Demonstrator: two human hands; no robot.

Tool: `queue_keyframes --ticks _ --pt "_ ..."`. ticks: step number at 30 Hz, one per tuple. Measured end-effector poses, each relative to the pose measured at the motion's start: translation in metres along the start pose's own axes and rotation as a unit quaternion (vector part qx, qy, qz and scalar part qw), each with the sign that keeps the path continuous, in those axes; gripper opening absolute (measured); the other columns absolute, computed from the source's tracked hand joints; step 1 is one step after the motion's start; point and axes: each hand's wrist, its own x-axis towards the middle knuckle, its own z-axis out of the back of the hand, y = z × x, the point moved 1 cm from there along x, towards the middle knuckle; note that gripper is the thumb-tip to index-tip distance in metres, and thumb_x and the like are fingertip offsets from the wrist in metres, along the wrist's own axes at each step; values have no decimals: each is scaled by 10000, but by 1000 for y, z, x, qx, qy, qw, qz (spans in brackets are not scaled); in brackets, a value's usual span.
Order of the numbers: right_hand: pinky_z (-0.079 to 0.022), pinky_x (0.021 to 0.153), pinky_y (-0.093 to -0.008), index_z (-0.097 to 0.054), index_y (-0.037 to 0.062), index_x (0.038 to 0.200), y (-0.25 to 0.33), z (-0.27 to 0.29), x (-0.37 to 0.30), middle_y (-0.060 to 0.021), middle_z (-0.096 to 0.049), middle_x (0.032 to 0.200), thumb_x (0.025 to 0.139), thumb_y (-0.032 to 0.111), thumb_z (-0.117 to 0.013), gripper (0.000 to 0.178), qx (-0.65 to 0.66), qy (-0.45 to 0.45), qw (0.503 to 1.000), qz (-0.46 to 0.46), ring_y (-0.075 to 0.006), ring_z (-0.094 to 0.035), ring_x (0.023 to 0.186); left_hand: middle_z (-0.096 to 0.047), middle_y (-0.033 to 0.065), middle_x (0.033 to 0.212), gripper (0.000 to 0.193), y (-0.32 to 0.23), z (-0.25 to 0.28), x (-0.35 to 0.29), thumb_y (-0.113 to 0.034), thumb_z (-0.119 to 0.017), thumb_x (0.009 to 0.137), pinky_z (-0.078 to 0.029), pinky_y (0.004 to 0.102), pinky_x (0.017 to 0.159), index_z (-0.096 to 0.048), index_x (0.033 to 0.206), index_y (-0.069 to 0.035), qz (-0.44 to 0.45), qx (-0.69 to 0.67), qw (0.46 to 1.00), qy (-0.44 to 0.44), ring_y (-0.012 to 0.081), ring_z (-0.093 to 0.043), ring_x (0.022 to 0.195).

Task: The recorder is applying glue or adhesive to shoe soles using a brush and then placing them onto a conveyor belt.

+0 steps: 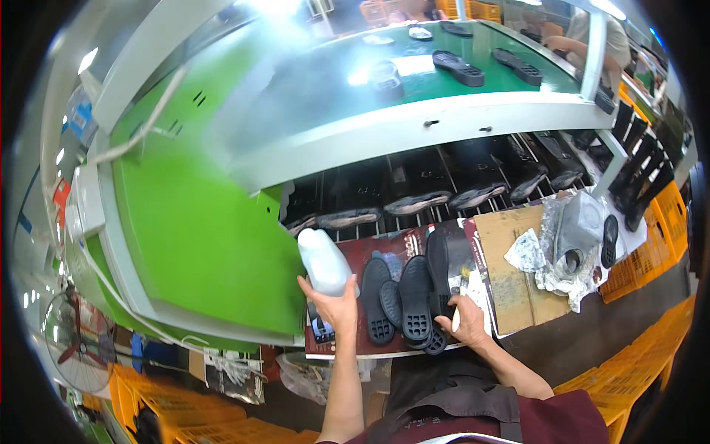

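Observation:
My left hand (334, 305) is wrapped round the lower part of a whitish translucent plastic bottle (325, 263), which leans with its narrow top away from me. My right hand (469, 324) is closed on a small tool with a pale handle (455, 320); its working end is hard to make out. Between the hands lie several black rubber shoe soles: a long sole (378, 296) nearer the bottle, another sole (415, 296) in the middle, overlapping smaller pieces, and a sole (438, 266) beside my right hand. They rest on a dark red printed board (359, 251).
Black boots (414, 181) lie in a row on a rack beyond the board. Above runs a green conveyor (503, 92) carrying soles. A green machine panel (222, 259) borders the left. Stained cardboard (510, 288), a plastic-wrapped metal container (580, 226) and orange crates (636, 370) are on the right.

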Motion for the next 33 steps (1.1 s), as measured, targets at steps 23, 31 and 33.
queue_keyframes --ticks 23,31,33 --pt "-481 583 -406 -578 105 934 6 10 10 -114 -539 780 693 439 -779 458 16 -12 1000 -9 -321 -593 704 -348 262 1374 925 10 -19 8 -146 -763 729 -351 461 1022 -184 1430 22 1 3 1000 16 387 -424 1233" --pt "-476 563 -393 -592 102 923 3 11 11 -114 -524 753 700 454 -772 453 36 -23 999 -2 -312 -587 666 -275 238 1435 716 -5 -8 -49 -121 -625 842 -302 473 1067 -230 1419 33 -159 9 987 13 386 -323 1318" --pt "-474 562 -394 -592 102 924 4 13 12 -114 -522 752 700 452 -772 453 36 -20 999 -5 -311 -586 664 -328 233 1410 633 -13 -9 -67 -123 -606 853 -294 468 1069 -301 1385 36 -195 13 977 82 379 -351 1300"
